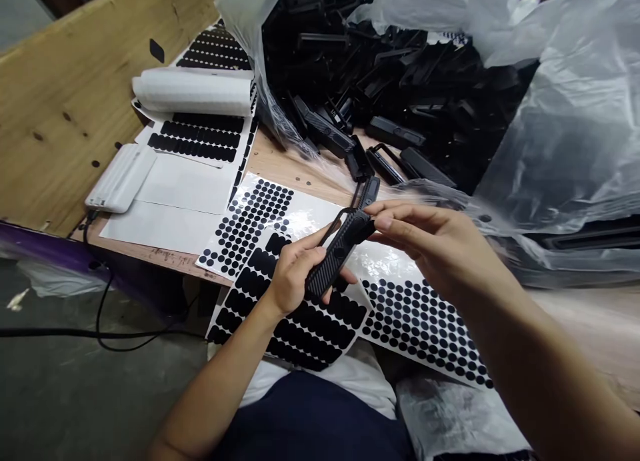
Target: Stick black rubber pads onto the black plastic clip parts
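My left hand point(293, 271) is wrapped round a black plastic part point(325, 272) with a ribbed, carbon-look face and a thin loop along one side. The part is tilted, its far end pointing up and to the right. At that end my right hand point(430, 238) pinches a small dark oval sticker point(364, 229) against the part's face; the fingertips partly hide it. Beneath the hands lie a sheet of black oblong stickers point(310, 334) and a sheet of black round stickers point(425, 321). Another black part point(369, 191) rests just beyond the held one.
A large clear plastic bag point(565, 114) full of similar black parts point(400, 81) spreads over the back of the table. To the left are a rolled sticker sheet point(195, 91), a white power bank point(123, 178) with a cable, and a wooden board point(65, 101) along the edge.
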### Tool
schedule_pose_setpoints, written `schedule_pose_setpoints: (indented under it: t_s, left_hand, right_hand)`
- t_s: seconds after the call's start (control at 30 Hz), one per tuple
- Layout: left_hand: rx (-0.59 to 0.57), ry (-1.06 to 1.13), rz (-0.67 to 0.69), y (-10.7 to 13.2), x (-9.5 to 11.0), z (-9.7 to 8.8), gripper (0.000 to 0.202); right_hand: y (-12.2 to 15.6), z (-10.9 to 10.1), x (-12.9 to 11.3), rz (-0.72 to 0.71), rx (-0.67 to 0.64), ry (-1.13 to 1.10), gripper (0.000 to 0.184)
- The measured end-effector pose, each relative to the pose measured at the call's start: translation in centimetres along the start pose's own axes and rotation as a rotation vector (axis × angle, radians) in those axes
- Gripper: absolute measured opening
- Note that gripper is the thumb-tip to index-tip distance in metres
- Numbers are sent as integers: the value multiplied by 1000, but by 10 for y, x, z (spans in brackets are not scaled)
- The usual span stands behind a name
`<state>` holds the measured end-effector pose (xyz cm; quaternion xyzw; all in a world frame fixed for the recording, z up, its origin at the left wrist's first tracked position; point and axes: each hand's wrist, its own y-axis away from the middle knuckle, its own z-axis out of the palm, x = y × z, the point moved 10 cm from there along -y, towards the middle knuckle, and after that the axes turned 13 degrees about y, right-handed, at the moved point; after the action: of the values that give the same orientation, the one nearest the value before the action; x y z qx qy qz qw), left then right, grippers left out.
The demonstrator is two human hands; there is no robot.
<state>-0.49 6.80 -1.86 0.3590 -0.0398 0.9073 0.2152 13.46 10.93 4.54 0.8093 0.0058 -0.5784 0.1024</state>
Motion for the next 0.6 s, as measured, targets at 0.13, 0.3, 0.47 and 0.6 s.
schedule_pose_setpoints:
  t_s: [0.13, 0.3, 0.47, 0.6]
  left_hand:
    - [-6, 3, -2, 0, -1, -1, 66]
    - [-24, 11, -3, 0, -2, 0, 64]
    - [-27, 11, -10, 0, -2, 0, 64]
    - [-35, 19, -7, 0, -2, 1, 64]
  right_hand:
    - [0, 1, -1, -15, -10, 32, 26]
    - [-3, 0, -4, -58, 9, 121, 28]
    - [-3, -3, -6, -94, 27, 194, 32]
    - [-3, -6, -9, -136, 47, 254, 27]
